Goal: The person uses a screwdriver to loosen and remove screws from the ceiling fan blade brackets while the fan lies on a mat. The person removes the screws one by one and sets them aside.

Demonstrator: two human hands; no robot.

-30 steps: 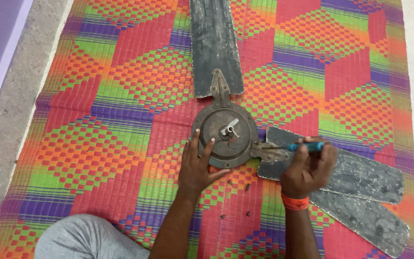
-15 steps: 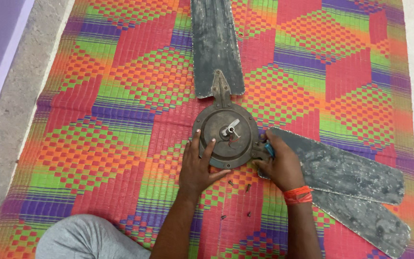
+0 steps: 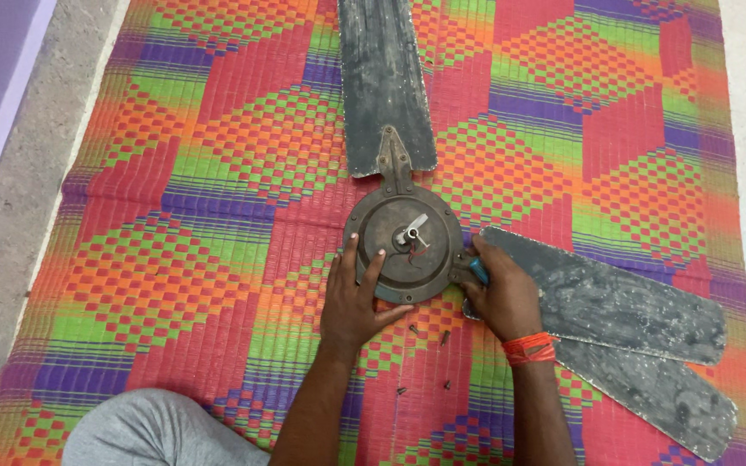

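Ceiling fan motor (image 3: 404,244), a round dark housing with a short shaft stub at its centre, lies flat on the bright woven floor mat (image 3: 218,233), with one grey blade (image 3: 384,82) still bolted to it and pointing away from the person. A second blade (image 3: 602,293) lies to the right with its bracket end at the motor's rim, and a third blade (image 3: 649,393) lies loose beneath it, partly covered.

A second ago the right hand (image 3: 502,298) was raised over the second blade with a blue-handled screwdriver held out sideways, clear of the motor. Half a second ago it had dropped toward the rim, and now it sits tight against the motor's right edge, fingers curled shut around the screwdriver (image 3: 478,270), of which only a bit of blue handle shows between the fingers. The tip is hidden, so whether it is seated in a screw cannot be told. As a judgement, the tool has gone from carried to applied at the joint where the second blade's bracket meets the housing.

The left hand (image 3: 354,302) has barely shifted across all three moments: it is spread open, palm down, fingertips pressing on the motor's lower left rim, holding nothing but steadying the housing.

Several small dark screws (image 3: 414,329) lie loose on the mat between the two forearms, just below the motor. A grey-clad knee (image 3: 144,429) shows at the bottom edge.
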